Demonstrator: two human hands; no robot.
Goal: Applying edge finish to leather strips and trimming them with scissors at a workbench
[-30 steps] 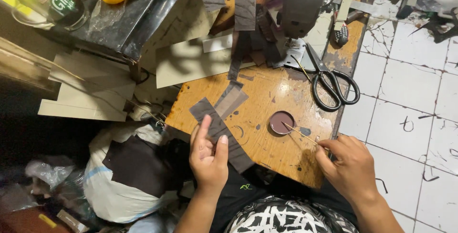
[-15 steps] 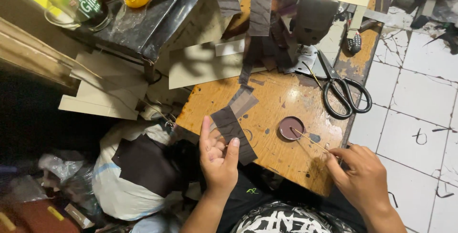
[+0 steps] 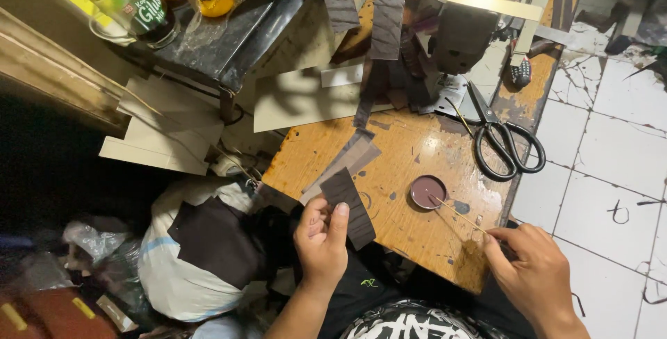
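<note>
A dark leather strip [image 3: 351, 207] lies at the near edge of the wooden tabletop [image 3: 417, 151], pinched by the left hand [image 3: 321, 242] between thumb and fingers. The right hand [image 3: 535, 276] grips a thin stick [image 3: 458, 215] whose tip rests in a small round glue lid [image 3: 427, 192]. Best, I'd say, to load the stick lightly and keep the strip flat. Black scissors [image 3: 504, 141] lie further back, more strips hang above
</note>
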